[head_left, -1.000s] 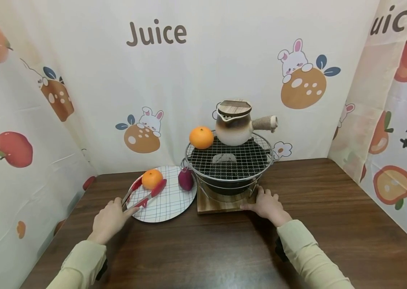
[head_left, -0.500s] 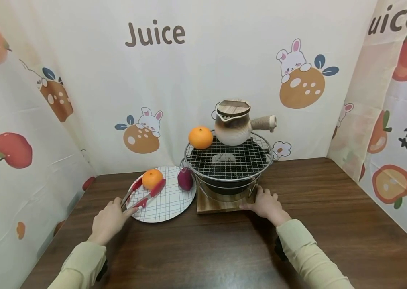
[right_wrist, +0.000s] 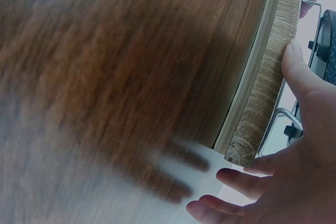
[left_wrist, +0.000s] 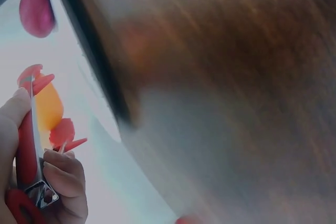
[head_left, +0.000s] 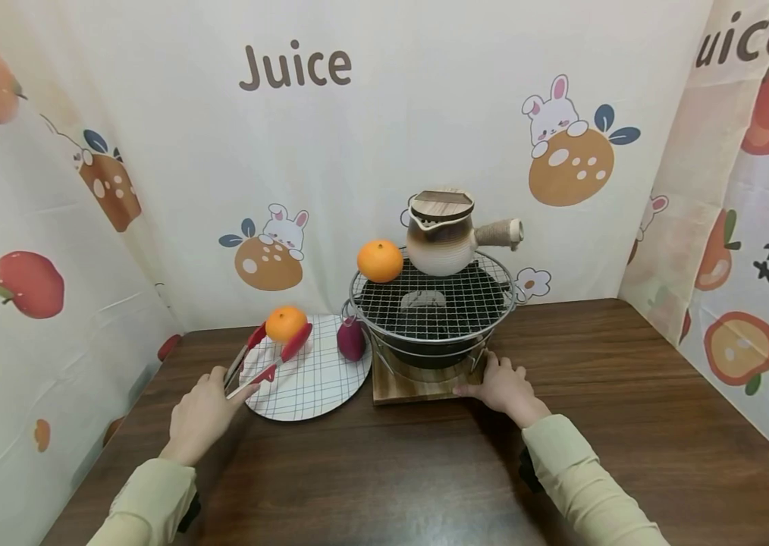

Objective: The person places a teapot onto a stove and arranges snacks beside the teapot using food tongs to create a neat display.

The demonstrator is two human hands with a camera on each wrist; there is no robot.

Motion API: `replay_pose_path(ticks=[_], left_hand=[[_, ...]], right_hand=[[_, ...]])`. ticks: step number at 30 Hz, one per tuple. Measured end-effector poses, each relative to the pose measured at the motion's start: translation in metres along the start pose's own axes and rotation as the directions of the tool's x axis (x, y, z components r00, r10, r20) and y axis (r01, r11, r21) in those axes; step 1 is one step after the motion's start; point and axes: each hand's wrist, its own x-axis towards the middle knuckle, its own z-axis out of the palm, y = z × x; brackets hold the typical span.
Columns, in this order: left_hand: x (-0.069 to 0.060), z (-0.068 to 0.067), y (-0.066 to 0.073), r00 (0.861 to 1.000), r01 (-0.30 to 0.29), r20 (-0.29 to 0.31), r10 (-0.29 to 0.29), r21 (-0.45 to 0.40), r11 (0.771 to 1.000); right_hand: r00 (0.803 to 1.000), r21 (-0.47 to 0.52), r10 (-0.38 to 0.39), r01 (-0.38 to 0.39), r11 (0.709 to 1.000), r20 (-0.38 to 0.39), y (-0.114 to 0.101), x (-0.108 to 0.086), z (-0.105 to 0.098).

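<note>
My left hand (head_left: pixel 202 413) grips a pair of red-tipped tongs (head_left: pixel 266 371) at the plate's left side. Between the tong tips sits an orange mandarin (head_left: pixel 286 324), over the far left part of a white checked plate (head_left: pixel 316 394). In the left wrist view, thumb and fingers press the tongs (left_wrist: pixel 27 150) from both sides, and the mandarin (left_wrist: pixel 49 106) shows between the red ends. My right hand (head_left: pixel 503 390) holds the front right corner of the wooden board (head_left: pixel 419 388) under a round grill (head_left: pixel 439 322), thumb on the board's edge (right_wrist: pixel 262 77), fingers round its side.
A second mandarin (head_left: pixel 380 261) and a clay teapot (head_left: pixel 440 246) with a side handle (head_left: pixel 499 233) stand on the grill's wire mesh. A purple eggplant-like item (head_left: pixel 351 339) lies on the plate's right, against the grill. A printed curtain (head_left: pixel 384 136) encloses the brown table (head_left: pixel 384 478).
The tongs and the mandarin between them have risen and shifted slightly toward the far side, away from the plate's surface. My left hand moved up a little; my right hand stays at the board.
</note>
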Motion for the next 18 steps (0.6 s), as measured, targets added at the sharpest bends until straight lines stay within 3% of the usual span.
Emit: replay_pose_path(ticks=[10,18], left_hand=[[-0.006,-0.017,0.016,0.993,-0.040,-0.109,0.032,-0.070,0.997],[-0.012,-0.029,0.029,0.987,-0.080,-0.146,0.066,-0.095,0.992]], right_hand=[[1.000,0.003,-0.002,0.002,1.000,0.000,0.000,0.000,0.000],[1.000,0.004,0.000,0.000,1.000,0.000,-0.001,-0.001,0.000]])
